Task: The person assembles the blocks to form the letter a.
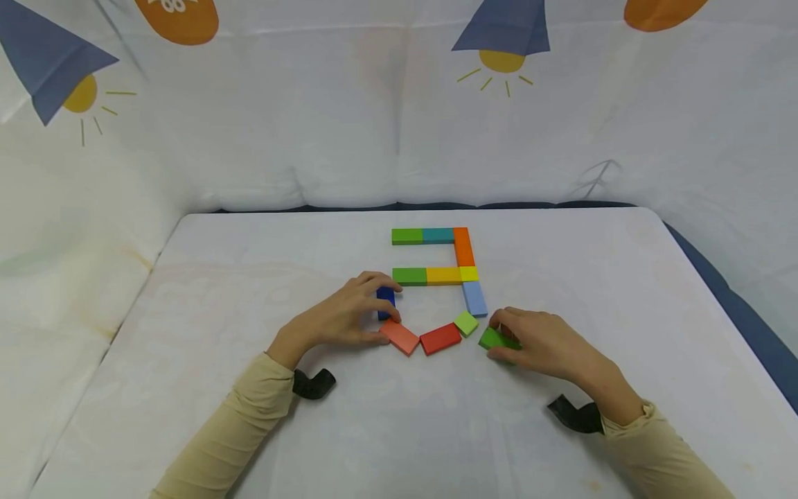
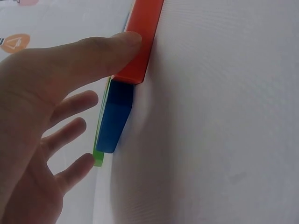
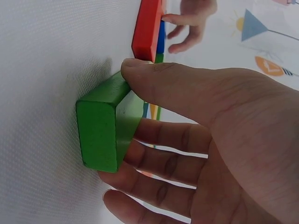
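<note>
Toward the middle of the table, my left hand [image 1: 349, 312] touches a coral wooden block [image 1: 401, 337] with its thumb. Its other fingers spread loosely over and beside a dark blue block [image 1: 386, 297], partly hidden in the head view. In the left wrist view the thumb [image 2: 128, 42] lies against the coral block's face, just above the blue block [image 2: 114, 116]. My right hand [image 1: 551, 343] grips a green block [image 3: 98, 135] between thumb and fingers, low at the table surface. A lime block [image 1: 465, 324] and a red block [image 1: 440, 339] lie to its left.
Flat-lying blocks form a connected figure: green [image 1: 407, 237], teal [image 1: 438, 236], orange [image 1: 464, 247], yellow [image 1: 469, 274], amber [image 1: 443, 276], another green [image 1: 409, 276] and light blue [image 1: 474, 299]. The white table [image 1: 299, 443] meets a printed white curtain [image 1: 343, 125] behind.
</note>
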`<action>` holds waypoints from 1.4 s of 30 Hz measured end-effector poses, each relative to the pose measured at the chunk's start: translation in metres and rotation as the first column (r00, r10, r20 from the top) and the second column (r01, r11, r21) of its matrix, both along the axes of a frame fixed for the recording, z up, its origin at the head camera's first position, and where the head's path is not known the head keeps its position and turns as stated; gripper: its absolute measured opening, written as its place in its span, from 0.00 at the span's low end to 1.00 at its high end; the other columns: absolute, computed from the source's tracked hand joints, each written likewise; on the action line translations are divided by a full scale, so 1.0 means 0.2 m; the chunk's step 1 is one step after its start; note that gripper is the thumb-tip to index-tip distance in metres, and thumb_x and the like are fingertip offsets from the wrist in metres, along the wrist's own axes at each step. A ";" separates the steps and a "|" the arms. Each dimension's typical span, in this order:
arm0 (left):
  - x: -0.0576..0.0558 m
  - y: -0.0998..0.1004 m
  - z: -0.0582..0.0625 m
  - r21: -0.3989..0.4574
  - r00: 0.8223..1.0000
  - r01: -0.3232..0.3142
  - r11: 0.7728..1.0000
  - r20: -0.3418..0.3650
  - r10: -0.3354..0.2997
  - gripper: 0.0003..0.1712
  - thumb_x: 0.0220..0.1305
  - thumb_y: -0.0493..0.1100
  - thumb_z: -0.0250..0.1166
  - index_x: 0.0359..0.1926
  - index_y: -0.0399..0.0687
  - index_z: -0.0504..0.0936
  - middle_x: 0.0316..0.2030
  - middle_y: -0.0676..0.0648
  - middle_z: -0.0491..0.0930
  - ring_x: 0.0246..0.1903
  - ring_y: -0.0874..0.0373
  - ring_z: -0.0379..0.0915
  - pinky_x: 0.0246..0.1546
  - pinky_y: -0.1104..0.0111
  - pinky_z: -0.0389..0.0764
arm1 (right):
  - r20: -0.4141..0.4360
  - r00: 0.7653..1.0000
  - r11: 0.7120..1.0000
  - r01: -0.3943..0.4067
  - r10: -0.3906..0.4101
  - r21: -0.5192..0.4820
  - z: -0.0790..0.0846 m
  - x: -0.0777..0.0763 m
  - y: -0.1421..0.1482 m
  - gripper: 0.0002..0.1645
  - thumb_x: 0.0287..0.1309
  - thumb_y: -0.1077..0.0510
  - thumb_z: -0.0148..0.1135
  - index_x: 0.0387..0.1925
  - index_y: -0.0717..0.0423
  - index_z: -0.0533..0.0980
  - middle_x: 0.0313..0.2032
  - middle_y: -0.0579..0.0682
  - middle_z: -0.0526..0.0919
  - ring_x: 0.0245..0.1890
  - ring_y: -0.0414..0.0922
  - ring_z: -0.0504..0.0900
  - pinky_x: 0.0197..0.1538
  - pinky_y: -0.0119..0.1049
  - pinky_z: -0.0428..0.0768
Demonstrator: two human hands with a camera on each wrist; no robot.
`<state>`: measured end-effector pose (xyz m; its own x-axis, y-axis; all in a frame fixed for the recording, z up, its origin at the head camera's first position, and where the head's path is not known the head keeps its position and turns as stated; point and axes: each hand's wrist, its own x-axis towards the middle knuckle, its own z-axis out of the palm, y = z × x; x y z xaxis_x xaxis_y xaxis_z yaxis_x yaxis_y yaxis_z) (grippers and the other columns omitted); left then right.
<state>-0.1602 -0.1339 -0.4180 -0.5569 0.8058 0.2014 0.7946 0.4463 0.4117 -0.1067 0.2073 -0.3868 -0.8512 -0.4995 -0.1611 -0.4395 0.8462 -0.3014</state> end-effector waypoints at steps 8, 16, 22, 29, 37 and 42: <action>0.00 0.00 0.00 0.012 0.997 0.001 1.000 0.071 -0.002 0.15 0.51 0.49 0.73 0.41 0.59 0.82 0.61 0.47 0.68 0.64 0.54 0.55 0.64 0.55 0.65 | 0.005 1.000 1.000 0.001 -0.001 0.001 0.00 0.00 0.00 0.20 0.50 0.46 0.69 0.42 0.49 0.76 0.26 0.38 0.73 0.25 0.34 0.68 0.28 0.27 0.69; 0.04 0.08 0.02 0.027 0.997 -0.022 0.999 -0.077 0.024 0.21 0.50 0.57 0.71 0.45 0.59 0.82 0.56 0.49 0.72 0.61 0.54 0.60 0.64 0.47 0.57 | 0.017 1.000 1.000 0.002 -0.002 0.008 -0.01 0.00 0.01 0.21 0.49 0.45 0.69 0.43 0.49 0.76 0.25 0.37 0.73 0.25 0.34 0.68 0.27 0.26 0.69; 0.13 0.25 0.03 0.017 0.989 -0.053 0.998 -0.139 0.055 0.26 0.55 0.59 0.67 0.53 0.55 0.78 0.48 0.55 0.79 0.53 0.59 0.70 0.66 0.45 0.54 | 0.046 0.999 1.000 -0.007 0.006 0.026 0.01 0.00 0.03 0.23 0.49 0.44 0.69 0.45 0.49 0.76 0.27 0.38 0.74 0.26 0.34 0.69 0.29 0.27 0.71; 0.20 0.34 -0.01 -0.127 0.980 -0.143 0.981 -0.158 0.123 0.28 0.58 0.60 0.63 0.57 0.56 0.77 0.45 0.56 0.79 0.48 0.61 0.72 0.68 0.47 0.52 | 0.047 0.999 1.000 -0.021 0.021 0.016 0.02 -0.01 0.03 0.23 0.50 0.45 0.69 0.46 0.49 0.76 0.28 0.38 0.75 0.26 0.34 0.70 0.30 0.27 0.72; 0.20 0.33 -0.04 -0.096 0.979 -0.162 0.982 -0.138 0.148 0.22 0.58 0.56 0.66 0.52 0.55 0.81 0.40 0.55 0.79 0.45 0.60 0.72 0.67 0.47 0.53 | 0.041 0.999 1.000 -0.023 0.022 0.017 0.01 -0.01 0.03 0.23 0.49 0.46 0.70 0.46 0.49 0.76 0.28 0.37 0.75 0.26 0.34 0.70 0.31 0.27 0.73; 0.18 0.32 -0.04 -0.086 0.978 -0.162 0.983 -0.144 0.149 0.21 0.57 0.55 0.66 0.51 0.54 0.81 0.39 0.56 0.79 0.43 0.60 0.72 0.66 0.48 0.54 | 0.037 0.999 0.999 -0.040 0.040 0.002 0.02 -0.01 0.03 0.23 0.50 0.46 0.69 0.46 0.49 0.76 0.29 0.38 0.75 0.26 0.33 0.70 0.30 0.27 0.72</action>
